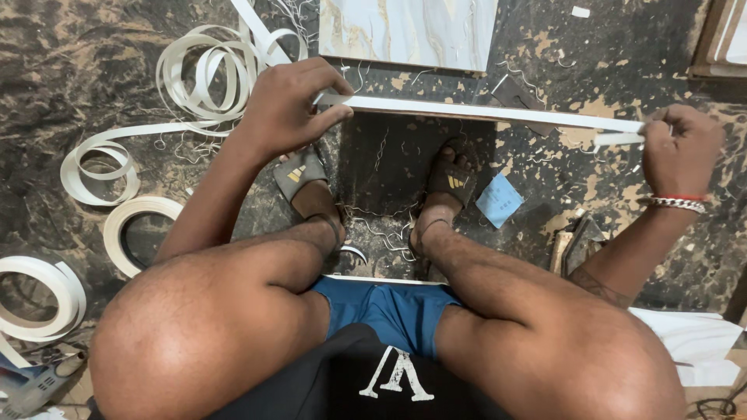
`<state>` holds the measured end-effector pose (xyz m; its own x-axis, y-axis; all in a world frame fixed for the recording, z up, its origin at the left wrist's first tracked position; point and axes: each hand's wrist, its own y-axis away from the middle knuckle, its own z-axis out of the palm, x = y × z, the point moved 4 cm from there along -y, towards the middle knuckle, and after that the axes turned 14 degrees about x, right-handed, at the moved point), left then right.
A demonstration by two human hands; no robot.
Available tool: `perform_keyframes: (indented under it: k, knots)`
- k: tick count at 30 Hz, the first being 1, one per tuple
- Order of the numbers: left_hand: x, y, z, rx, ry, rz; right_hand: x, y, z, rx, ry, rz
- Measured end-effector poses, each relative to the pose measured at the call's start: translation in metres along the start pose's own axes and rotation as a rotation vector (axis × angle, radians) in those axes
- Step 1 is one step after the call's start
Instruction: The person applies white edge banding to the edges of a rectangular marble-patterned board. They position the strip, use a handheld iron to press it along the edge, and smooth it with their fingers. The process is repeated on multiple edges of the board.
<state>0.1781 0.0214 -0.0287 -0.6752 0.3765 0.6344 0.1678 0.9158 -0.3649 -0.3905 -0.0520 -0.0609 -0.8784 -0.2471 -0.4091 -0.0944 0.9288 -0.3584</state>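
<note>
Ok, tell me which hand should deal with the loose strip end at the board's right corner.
Right. The right hand is closed on that white strip end, so probably best placed; the left hand grips the board edge at its other end.

You have 0 packages, labels, signs or screens in view on the floor; none stands at any edge or corner.

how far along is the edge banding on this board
Looks done: white band lies along the board's top edge, and thin shavings litter the floor between the sandals. In hand: the left hand pinches the band at one end; the right hand grips a small white piece at the other. Left: the coils of band lie unused; finish quality can't be judged.
</note>
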Motion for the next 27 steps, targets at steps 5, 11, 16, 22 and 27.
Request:
perform_keyframes:
  k: [5,11,16,22,27]
  knots:
    - [0.005,0.003,-0.003,0.016,0.013,-0.011,-0.073,-0.013,-0.004,0.196,-0.019,-0.205]
    - [0.013,0.003,-0.003,0.029,0.036,-0.020,-0.193,-0.007,0.037,0.035,-0.232,-0.445]
    - [0.015,0.003,-0.005,0.053,0.016,0.017,-0.226,-0.007,0.046,-0.018,-0.202,-0.479]
    - [0.011,0.004,-0.002,0.044,0.008,0.036,-0.211,-0.009,0.038,-0.056,-0.117,-0.442]
    - [0.005,0.006,0.003,0.016,0.015,-0.008,-0.179,-0.005,0.026,-0.067,-0.108,-0.379]
